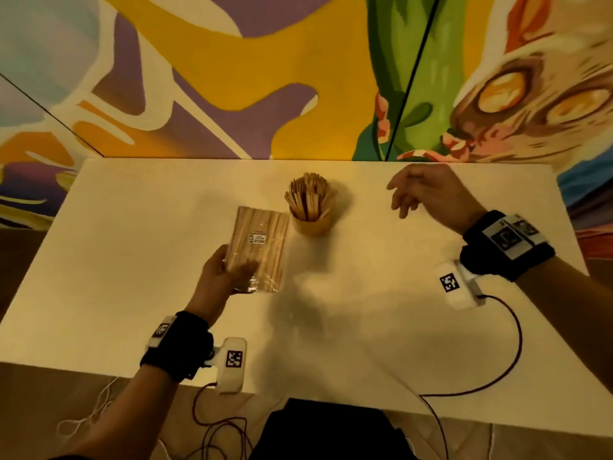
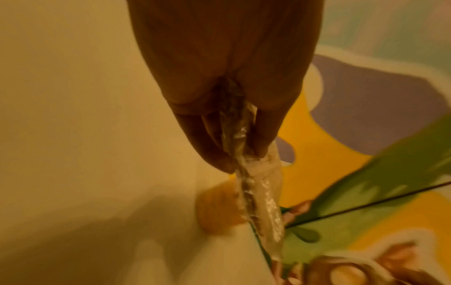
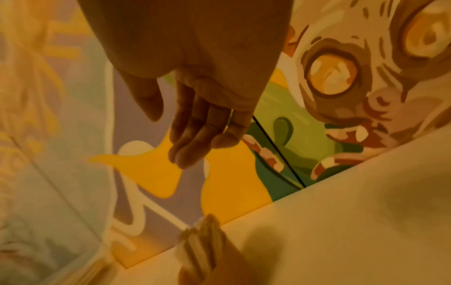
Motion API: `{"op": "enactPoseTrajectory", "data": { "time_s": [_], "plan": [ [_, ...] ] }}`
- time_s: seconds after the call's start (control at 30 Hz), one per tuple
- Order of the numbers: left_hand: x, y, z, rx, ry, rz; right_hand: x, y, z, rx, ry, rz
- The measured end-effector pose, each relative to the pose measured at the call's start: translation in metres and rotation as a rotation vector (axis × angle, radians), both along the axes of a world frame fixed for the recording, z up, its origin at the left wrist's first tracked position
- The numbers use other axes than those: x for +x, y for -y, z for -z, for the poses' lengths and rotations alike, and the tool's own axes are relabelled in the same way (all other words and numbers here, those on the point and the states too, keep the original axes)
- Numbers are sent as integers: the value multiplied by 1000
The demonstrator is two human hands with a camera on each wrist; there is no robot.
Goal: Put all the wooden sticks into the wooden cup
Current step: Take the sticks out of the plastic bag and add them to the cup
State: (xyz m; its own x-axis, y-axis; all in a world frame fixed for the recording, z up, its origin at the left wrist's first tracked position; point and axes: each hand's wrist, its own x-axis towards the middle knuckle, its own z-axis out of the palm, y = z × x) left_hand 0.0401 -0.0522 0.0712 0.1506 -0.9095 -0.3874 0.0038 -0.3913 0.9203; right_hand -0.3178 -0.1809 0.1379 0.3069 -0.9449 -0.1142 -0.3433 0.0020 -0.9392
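1. Clear crinkly plastic, a flat packet of pale wooden sticks (image 1: 260, 249), is gripped at its near end by the left hand (image 1: 220, 277), thumb on top and fingers beneath; the left wrist view shows the film pinched between the fingers (image 2: 209, 138).
2. Off to the right, the right hand (image 1: 423, 194) hovers above the white table (image 1: 116, 260), fingers loosely extended and grasping nothing.
3. Just beyond the packet stands the small round wooden cup (image 1: 311, 224), already crowded with loose wooden sticks (image 1: 310, 194) fanning upright.
4. My reading: the cup part is largely done, while the packet's sticks remain outside it, apparently unemptied.
5. No stray sticks show on the table.
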Motion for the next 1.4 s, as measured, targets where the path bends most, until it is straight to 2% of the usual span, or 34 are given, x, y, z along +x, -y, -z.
{"op": "enactPoseTrajectory", "data": {
  "time_s": [0.2, 0.3, 0.37, 0.53, 0.6, 0.67, 0.73, 0.83, 0.93, 1.0, 1.07, 1.13, 1.23, 1.4],
  "plan": [
    [-89, -43, -32, 9, -140, 151, 39, -73, 15, 292, 157, -79],
    [-117, -62, -33, 34, -174, 180, 45, -99, 27, 389, 280, -36],
    [-127, -73, -31, 39, -203, 105, 39, -113, 32, 383, 384, 59],
    [-148, -96, -22, 53, -291, -239, 31, -153, 42, 331, 555, 319],
    [-158, -99, -21, 33, -303, -335, 31, -169, 40, 386, 625, 336],
    [-166, -100, -23, 13, -341, -390, 28, -180, 38, 536, 726, 348],
    [-169, -101, -25, -20, -288, -357, 25, -187, 35, 711, 826, 350],
    [-176, -101, -23, -133, -52, -237, 27, -203, 35, 822, 821, 235],
    [-178, -99, -17, -213, 190, -184, 32, -211, 27, 855, 890, 94],
    [-173, -97, -14, -232, 263, -185, 35, -209, 21, 874, 935, 31],
    [-163, -93, -14, -253, 296, -209, 38, -204, 21, 873, 928, 42],
    [-152, -87, -16, -266, 273, -217, 42, -198, 26, 838, 874, 108],
    [-137, -78, -19, -227, 124, -247, 43, -181, 34, 694, 791, 249],
    [-102, -64, -14, -157, -58, -384, 27, -151, 29, 490, 829, 523]
  ]
}}
